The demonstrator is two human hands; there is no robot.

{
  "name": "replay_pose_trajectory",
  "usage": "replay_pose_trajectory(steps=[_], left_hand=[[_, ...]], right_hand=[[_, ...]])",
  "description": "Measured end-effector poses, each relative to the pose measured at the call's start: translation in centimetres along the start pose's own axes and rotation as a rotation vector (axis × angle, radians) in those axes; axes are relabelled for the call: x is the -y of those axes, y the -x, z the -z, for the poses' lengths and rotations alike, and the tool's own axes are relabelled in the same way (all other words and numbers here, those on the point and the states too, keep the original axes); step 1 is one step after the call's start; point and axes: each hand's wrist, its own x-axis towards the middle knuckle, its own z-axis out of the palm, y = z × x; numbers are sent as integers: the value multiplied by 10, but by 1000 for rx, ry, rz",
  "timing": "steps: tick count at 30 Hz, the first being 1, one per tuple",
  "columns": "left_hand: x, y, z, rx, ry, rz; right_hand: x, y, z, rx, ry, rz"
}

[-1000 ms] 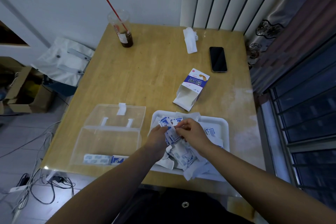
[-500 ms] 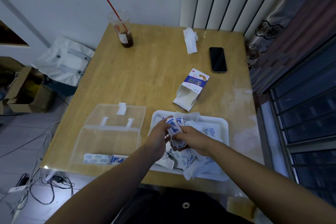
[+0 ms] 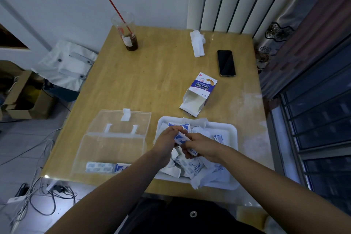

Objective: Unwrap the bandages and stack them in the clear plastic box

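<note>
Bandages (image 3: pixel 100 167), pale blue and white, flat in a short row against the near wall of the clear plastic box (image 3: pixel 114 150). Box just left of the white tray (image 3: pixel 232 133), lid thrown open toward the far side.

Well beyond the tray and to its left: plastic cup (image 3: pixel 129 34) with red straw and a little dark drink, upright on the bench (image 3: pixel 152 81).

Over the tray's left half: left hand (image 3: pixel 167 142), fingers curled, pinching the upper end of one wrapped bandage (image 3: pixel 181 137). Bandage tilted, lifted clear of the heap below.

Over the tray's middle: right hand (image 3: pixel 201 146), fingers curled, gripping the lower end of the same bandage.

Inside the tray: loose pile of wrappers (image 3: pixel 190 167), white and blue, some overhanging the near rim.

Just beyond the tray: opened bandage carton (image 3: pixel 199 93) on its side, mouth facing the tray. Farther beyond: crumpled tissue (image 3: pixel 197 43). To its right, dark phone (image 3: pixel 226 62), screen up.
</note>
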Motion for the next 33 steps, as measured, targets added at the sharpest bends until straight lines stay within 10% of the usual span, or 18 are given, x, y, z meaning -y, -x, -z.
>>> replay_pose_trajectory(steps=[10,18,33], left_hand=[[6,-1,21,116,-760,-96],[-2,10,21,164,-887,-123],[-28,26,104,82,-945,-354]], right_hand=[[-10,0,-4,-41,470,17],[-10,3,-12,-131,600,109],[21,-4,-87,-192,127,331]])
